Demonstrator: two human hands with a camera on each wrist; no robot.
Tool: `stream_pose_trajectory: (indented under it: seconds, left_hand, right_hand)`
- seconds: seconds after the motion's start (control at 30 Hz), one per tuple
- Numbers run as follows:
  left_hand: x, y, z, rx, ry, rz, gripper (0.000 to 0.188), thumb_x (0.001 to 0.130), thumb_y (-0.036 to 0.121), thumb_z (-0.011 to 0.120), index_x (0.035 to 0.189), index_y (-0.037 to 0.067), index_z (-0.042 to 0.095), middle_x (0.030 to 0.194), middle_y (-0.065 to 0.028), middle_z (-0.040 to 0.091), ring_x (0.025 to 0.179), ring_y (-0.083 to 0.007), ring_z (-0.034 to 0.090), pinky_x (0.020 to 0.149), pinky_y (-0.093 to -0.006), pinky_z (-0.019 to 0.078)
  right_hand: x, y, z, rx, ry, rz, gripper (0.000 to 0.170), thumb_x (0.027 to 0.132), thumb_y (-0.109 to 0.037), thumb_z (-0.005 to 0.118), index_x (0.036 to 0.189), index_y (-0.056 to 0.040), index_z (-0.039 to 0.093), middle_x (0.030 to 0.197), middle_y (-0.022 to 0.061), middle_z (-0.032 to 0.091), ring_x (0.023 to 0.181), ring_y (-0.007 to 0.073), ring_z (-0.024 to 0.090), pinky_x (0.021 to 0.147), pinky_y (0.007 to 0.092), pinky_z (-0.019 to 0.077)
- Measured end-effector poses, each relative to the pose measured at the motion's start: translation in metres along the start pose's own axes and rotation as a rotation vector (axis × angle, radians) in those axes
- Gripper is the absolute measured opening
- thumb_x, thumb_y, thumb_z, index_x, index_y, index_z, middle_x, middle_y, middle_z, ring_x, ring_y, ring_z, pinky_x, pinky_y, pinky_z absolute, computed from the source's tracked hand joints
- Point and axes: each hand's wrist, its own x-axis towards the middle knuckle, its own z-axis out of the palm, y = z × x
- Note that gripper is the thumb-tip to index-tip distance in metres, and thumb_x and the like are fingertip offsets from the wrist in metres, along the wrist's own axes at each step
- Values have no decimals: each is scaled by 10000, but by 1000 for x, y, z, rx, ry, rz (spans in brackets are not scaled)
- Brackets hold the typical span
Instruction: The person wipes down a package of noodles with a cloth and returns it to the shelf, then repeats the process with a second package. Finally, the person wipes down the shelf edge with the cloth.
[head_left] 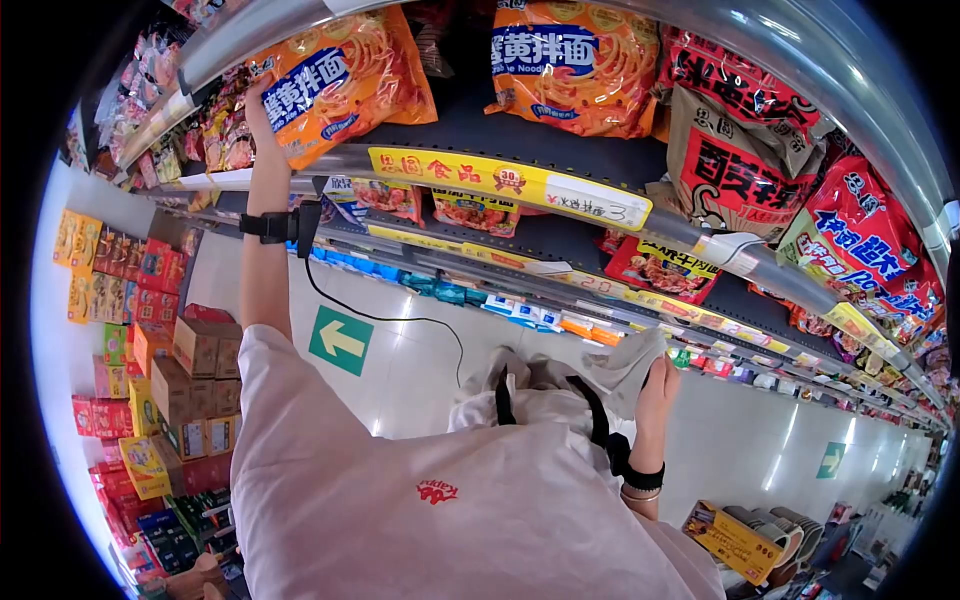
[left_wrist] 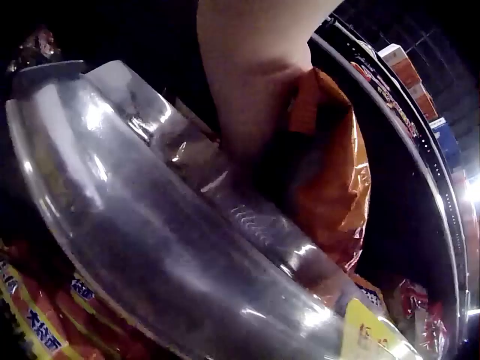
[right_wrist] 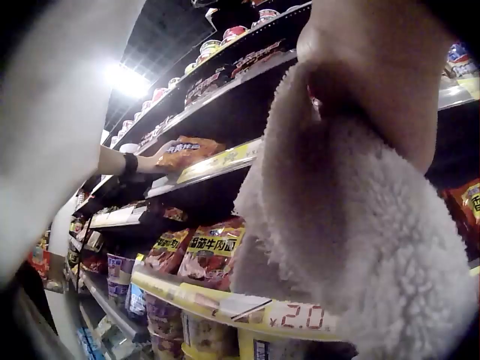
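Note:
At the upper left of the head view, my left hand [head_left: 262, 118] grips an orange bag of noodles [head_left: 345, 85] by its left side, at the front edge of a shelf. The bag is tilted, and part of the hand is hidden by it. The left wrist view shows the hand [left_wrist: 259, 97] against the orange wrapper [left_wrist: 337, 187], above the rail. Low on the right, my right hand [head_left: 657, 390] pinches a pale fluffy cloth [head_left: 625, 370]. The cloth [right_wrist: 360, 232] hangs down in front of the shelves in the right wrist view.
Another orange noodle bag [head_left: 575, 75] sits on the same shelf, with red and brown bags [head_left: 735, 165] to its right. A metal rail [head_left: 880, 60] curves across the top. Stacked cartons [head_left: 205, 350] stand at the left. A black cable [head_left: 400, 320] hangs from the left wrist.

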Motion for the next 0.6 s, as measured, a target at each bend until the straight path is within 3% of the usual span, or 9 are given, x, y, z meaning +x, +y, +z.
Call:
stream_pose_trajectory:
  seconds: [0.07,0.23,0.4,0.5,0.57,0.6]
  left_hand:
    - [16,-1,-17,69,0,13,271,733,221,482,903,13,521,770,-116,590,619,-206,592,566,-292,504]
    - [-28,21,52,230,17,-124,291,742,236,495,932,17,523,779,-88,587,655,-176,585,598,-272,491]
    - [-26,9,56,394,9,-193,297,771,229,502,973,13,524,805,-50,584,715,-127,566,646,-241,461]
    - [-31,4,55,678,-149,40,318,812,253,504,990,-10,523,843,-36,570,700,-69,523,652,-180,394]
    - [-34,5,55,714,-160,59,355,804,293,518,982,-14,522,861,-38,563,726,-65,513,657,-172,382]
    - [-38,5,57,705,-140,56,377,790,297,536,1004,-12,502,874,-42,561,755,-71,512,672,-177,383]
  right_hand:
    - [0,6,-3,-5,-24,6,265,814,-162,367,653,34,443,486,-25,341,496,40,292,418,241,215]
    - [2,7,-8,26,-66,30,261,812,-156,363,643,28,440,485,-22,341,497,45,295,418,245,218]
    - [1,10,-8,36,-53,34,258,812,-156,363,659,30,458,498,-16,359,509,47,305,432,242,238]
    - [-2,4,-7,45,-13,17,257,813,-154,361,690,39,480,517,-16,376,522,47,313,448,230,254]
    - [-3,3,-12,39,-122,153,273,833,-170,363,791,56,511,703,63,514,666,112,416,613,255,348]
    - [-4,3,-12,38,-122,152,273,833,-170,363,791,56,511,703,63,514,666,112,416,613,255,348]
